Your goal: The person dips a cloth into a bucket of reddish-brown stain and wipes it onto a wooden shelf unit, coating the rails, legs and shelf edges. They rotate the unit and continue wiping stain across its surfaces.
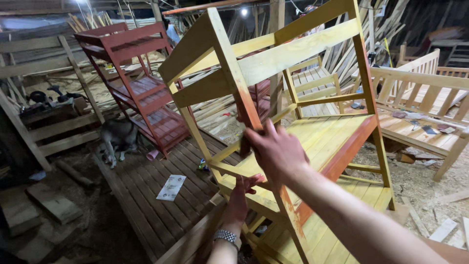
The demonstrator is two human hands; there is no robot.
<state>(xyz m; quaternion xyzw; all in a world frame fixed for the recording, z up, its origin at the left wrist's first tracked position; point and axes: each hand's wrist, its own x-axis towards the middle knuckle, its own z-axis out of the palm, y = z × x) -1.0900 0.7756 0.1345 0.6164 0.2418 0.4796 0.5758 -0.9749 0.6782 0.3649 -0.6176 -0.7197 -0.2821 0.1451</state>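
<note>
Right hand (276, 151) gripping yellow rack (312, 132) upright | left hand (240, 195) clasping lower rail | you are handling a stiff, bulky frame; judged awkward, wet paint likely slippery.

Rack's (312, 142) base cut off below

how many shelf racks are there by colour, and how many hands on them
yellow shelf rack: 1, gripped by the right hand on its front post and the left hand lower down
red shelf rack: 1, untouched
hands: 2
total: 2 racks, 2 hands
</note>
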